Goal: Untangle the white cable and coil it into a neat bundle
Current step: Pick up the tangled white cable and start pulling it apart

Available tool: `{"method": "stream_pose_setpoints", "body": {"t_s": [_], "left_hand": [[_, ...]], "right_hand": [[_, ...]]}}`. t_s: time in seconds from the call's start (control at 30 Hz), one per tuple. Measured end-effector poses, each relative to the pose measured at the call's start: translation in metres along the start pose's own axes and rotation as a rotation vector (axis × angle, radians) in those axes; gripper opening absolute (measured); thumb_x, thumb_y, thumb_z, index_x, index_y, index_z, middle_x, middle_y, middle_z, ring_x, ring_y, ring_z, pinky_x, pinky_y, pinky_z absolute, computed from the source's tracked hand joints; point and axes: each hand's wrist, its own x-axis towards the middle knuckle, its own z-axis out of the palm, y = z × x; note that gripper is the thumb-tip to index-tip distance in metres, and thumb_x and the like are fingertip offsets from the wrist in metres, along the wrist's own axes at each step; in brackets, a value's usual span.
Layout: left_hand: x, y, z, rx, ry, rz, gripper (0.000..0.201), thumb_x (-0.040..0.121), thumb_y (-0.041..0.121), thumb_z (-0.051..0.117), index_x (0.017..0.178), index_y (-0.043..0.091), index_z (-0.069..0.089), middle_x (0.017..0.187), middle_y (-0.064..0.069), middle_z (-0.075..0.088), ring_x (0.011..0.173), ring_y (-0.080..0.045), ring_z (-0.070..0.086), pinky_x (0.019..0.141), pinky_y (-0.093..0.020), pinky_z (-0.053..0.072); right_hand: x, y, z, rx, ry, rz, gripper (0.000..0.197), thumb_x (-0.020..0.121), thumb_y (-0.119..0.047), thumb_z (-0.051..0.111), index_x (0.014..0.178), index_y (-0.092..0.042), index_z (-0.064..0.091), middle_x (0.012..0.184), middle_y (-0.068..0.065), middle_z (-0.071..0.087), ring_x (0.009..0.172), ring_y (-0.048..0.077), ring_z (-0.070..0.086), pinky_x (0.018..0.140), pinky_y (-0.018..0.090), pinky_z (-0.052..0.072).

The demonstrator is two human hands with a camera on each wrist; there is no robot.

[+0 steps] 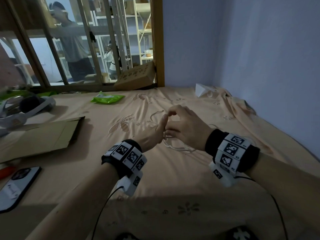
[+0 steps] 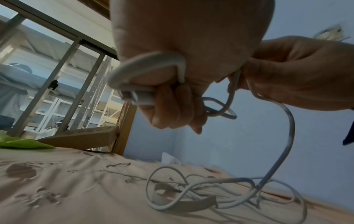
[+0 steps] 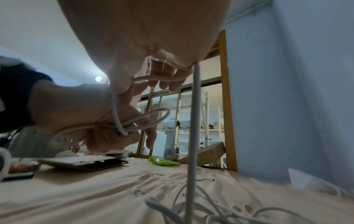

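A thin white cable (image 1: pixel 174 147) lies in loose tangled loops on the peach bedsheet (image 1: pixel 173 179) under my hands. My left hand (image 1: pixel 160 129) grips a small bunch of cable loops (image 2: pixel 145 72) in its curled fingers, with a plug end beside them. My right hand (image 1: pixel 181 125) is close against it and pinches a strand (image 3: pixel 162 78); from there the cable (image 3: pixel 193 128) hangs straight down to the tangle (image 2: pixel 210 192) on the bed. One free cable end (image 1: pixel 156 113) lies on the sheet just beyond my hands.
Flattened cardboard (image 1: pixel 43 135) and a phone (image 1: pixel 17 186) lie at the left. A headset (image 1: pixel 26 108) and a green packet (image 1: pixel 107 98) sit farther back, a cardboard box (image 1: pixel 136 77) leans on the window frame. A blue wall (image 1: pixel 268 66) bounds the right side.
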Motion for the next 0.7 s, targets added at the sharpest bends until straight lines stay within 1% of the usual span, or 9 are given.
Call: {"method": "stream_pose_setpoints", "body": {"t_s": [0.07, 0.23, 0.3, 0.37, 0.43, 0.5, 0.57, 0.67, 0.7], "left_hand": [[0.0, -0.001, 0.002, -0.079, -0.031, 0.006, 0.085, 0.07, 0.092, 0.012, 0.064, 0.015, 0.047, 0.046, 0.008, 0.04, 0.047, -0.012, 0.035, 0.055, -0.032, 0.03], [-0.005, 0.012, 0.004, -0.004, 0.007, 0.008, 0.077, 0.095, 0.062, 0.006, 0.054, 0.012, 0.047, 0.05, 0.002, 0.049, 0.046, -0.008, 0.043, 0.051, -0.023, 0.031], [-0.004, 0.015, 0.007, -0.01, 0.009, 0.018, 0.074, 0.1, 0.053, 0.007, 0.053, 0.017, 0.052, 0.043, 0.01, 0.052, 0.041, 0.0, 0.045, 0.046, -0.014, 0.033], [-0.007, 0.021, 0.01, -0.034, -0.011, 0.016, 0.068, 0.103, 0.044, 0.008, 0.061, 0.016, 0.054, 0.043, 0.012, 0.052, 0.037, 0.001, 0.043, 0.038, -0.007, 0.03], [-0.008, 0.024, 0.01, -0.027, -0.047, 0.033, 0.058, 0.104, 0.04, 0.013, 0.078, 0.01, 0.055, 0.056, 0.01, 0.053, 0.043, 0.001, 0.043, 0.04, -0.006, 0.03], [-0.007, 0.019, 0.008, 0.044, -0.093, 0.082, 0.046, 0.103, 0.042, 0.024, 0.097, 0.008, 0.056, 0.075, 0.007, 0.057, 0.059, -0.001, 0.051, 0.054, -0.011, 0.04], [-0.002, 0.007, 0.005, 0.174, -0.099, 0.122, 0.044, 0.097, 0.051, 0.04, 0.104, 0.01, 0.054, 0.083, 0.001, 0.055, 0.072, -0.012, 0.052, 0.065, -0.03, 0.046], [0.002, -0.003, 0.002, 0.299, -0.125, 0.119, 0.041, 0.093, 0.049, 0.051, 0.098, 0.008, 0.054, 0.075, -0.001, 0.05, 0.06, -0.014, 0.047, 0.051, -0.03, 0.043], [0.002, -0.005, 0.002, 0.31, -0.133, 0.103, 0.039, 0.093, 0.048, 0.052, 0.1, 0.009, 0.053, 0.078, -0.001, 0.053, 0.061, -0.016, 0.05, 0.051, -0.031, 0.046]], "right_hand": [[0.001, 0.006, 0.002, 0.157, -0.04, 0.074, 0.025, 0.09, -0.032, 0.054, 0.095, -0.013, 0.069, 0.114, 0.009, 0.055, 0.097, 0.024, 0.056, 0.085, 0.043, 0.048], [0.002, 0.01, 0.005, 0.286, -0.214, 0.191, 0.023, 0.095, -0.027, 0.049, 0.107, -0.015, 0.065, 0.105, 0.008, 0.062, 0.096, 0.021, 0.058, 0.088, 0.043, 0.046], [-0.001, 0.01, 0.009, 0.296, -0.261, 0.213, 0.025, 0.096, -0.032, 0.047, 0.113, -0.02, 0.062, 0.109, 0.008, 0.062, 0.098, 0.022, 0.059, 0.089, 0.041, 0.046], [-0.003, 0.011, 0.011, 0.276, -0.248, 0.224, 0.024, 0.096, -0.032, 0.046, 0.112, -0.023, 0.061, 0.105, 0.005, 0.067, 0.095, 0.02, 0.063, 0.086, 0.04, 0.049], [-0.003, 0.014, 0.01, 0.267, -0.195, 0.246, 0.02, 0.095, -0.028, 0.048, 0.104, -0.021, 0.064, 0.098, 0.003, 0.07, 0.09, 0.019, 0.064, 0.082, 0.038, 0.05], [-0.003, 0.016, 0.008, 0.285, -0.139, 0.264, 0.016, 0.092, -0.02, 0.051, 0.097, -0.016, 0.065, 0.092, 0.005, 0.07, 0.085, 0.021, 0.064, 0.078, 0.033, 0.049], [-0.004, 0.017, 0.006, 0.319, -0.077, 0.269, 0.014, 0.09, -0.018, 0.051, 0.088, -0.015, 0.064, 0.081, 0.003, 0.066, 0.076, 0.019, 0.06, 0.07, 0.03, 0.046], [-0.004, 0.021, 0.005, 0.307, -0.017, 0.291, 0.017, 0.093, -0.02, 0.053, 0.083, -0.014, 0.064, 0.075, 0.0, 0.063, 0.071, 0.016, 0.056, 0.067, 0.028, 0.042], [-0.004, 0.022, 0.006, 0.301, -0.005, 0.291, 0.017, 0.094, -0.021, 0.054, 0.083, -0.013, 0.064, 0.074, 0.0, 0.063, 0.07, 0.016, 0.056, 0.067, 0.027, 0.042]]}}
